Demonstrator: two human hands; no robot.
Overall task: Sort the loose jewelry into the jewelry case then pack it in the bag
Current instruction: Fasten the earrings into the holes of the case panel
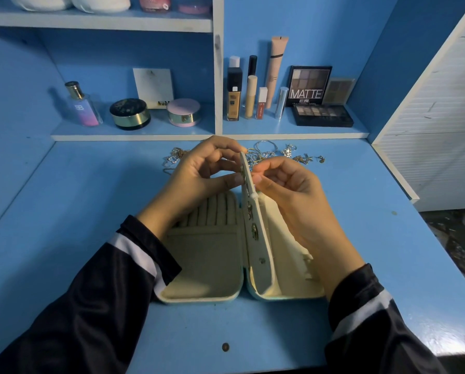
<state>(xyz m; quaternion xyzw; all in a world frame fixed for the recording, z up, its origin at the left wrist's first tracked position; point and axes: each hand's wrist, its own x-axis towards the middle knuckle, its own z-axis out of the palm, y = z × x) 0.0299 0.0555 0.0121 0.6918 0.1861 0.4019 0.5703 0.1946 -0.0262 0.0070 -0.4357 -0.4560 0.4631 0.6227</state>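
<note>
Jewelry case (204, 268) open on tabletop (91, 211); upright middle flap (262, 238) carries earrings (254, 228); fingers of left hand (199, 174) and right hand (293, 193) pinch flap.

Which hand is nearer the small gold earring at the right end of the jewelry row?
Right. The right hand lies left of the small gold earring, nearer the camera; the left hand is farther left, beyond the cream case flap.

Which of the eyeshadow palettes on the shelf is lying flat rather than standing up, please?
The long dark palette in front lies flat; the MATTE palette and the small tan palette stand propped behind it.
</note>
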